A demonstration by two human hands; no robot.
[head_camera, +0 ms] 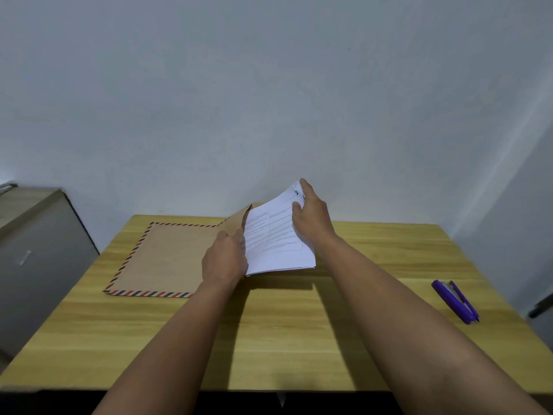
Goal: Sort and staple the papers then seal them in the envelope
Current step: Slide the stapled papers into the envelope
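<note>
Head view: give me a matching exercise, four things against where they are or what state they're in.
Things:
1. envelope
2. papers
3. stapler
4. left hand

Places or states:
A. lying alone at the table's right side
B. gripped by the right hand, partly inside the open mouth
C. flat on the table, striped border
D. holding the envelope's open edge

Pairs: 1-C, 2-B, 3-A, 4-D
</note>
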